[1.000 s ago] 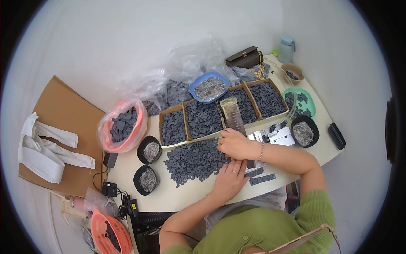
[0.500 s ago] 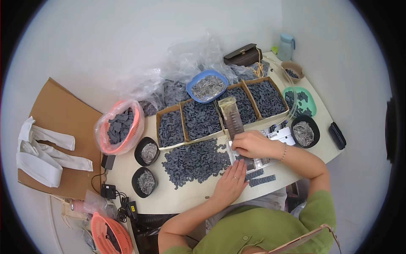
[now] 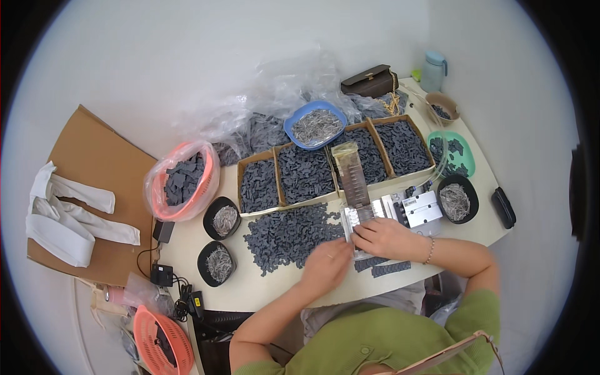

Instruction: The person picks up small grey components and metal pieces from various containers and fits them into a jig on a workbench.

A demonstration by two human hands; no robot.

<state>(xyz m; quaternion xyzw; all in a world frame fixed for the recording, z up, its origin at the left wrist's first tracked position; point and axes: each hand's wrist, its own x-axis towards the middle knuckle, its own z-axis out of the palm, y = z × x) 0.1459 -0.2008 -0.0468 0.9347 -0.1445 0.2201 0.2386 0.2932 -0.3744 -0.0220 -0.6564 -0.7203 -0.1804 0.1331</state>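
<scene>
My left hand (image 3: 326, 267) is closed at the near left corner of a metal fixture (image 3: 348, 226), its fingertips pinched together. What they hold, if anything, is too small to make out. My right hand (image 3: 389, 239) lies over the fixture's near part with its fingers bent down, and hides what is under them. A clear brownish plastic strip (image 3: 352, 175) rises from the fixture toward the boxes. On its right sits a silver block (image 3: 422, 209) with tubing. Dark grey strips of joined pieces (image 3: 391, 269) lie just below my right hand.
Loose dark grey pieces (image 3: 290, 237) are heaped left of the fixture. Behind stand divided cardboard boxes (image 3: 275, 181) of such pieces and a blue basin (image 3: 315, 125) of metal pins. Black bowls (image 3: 217, 263) of pins flank the work area. A pink basket (image 3: 211, 181) stands left.
My right hand has moved down the fixture from the plastic strip, uncovering the silver block. My left hand has drawn back left, its flat fingers now pinched. The whole view has shifted slightly.
</scene>
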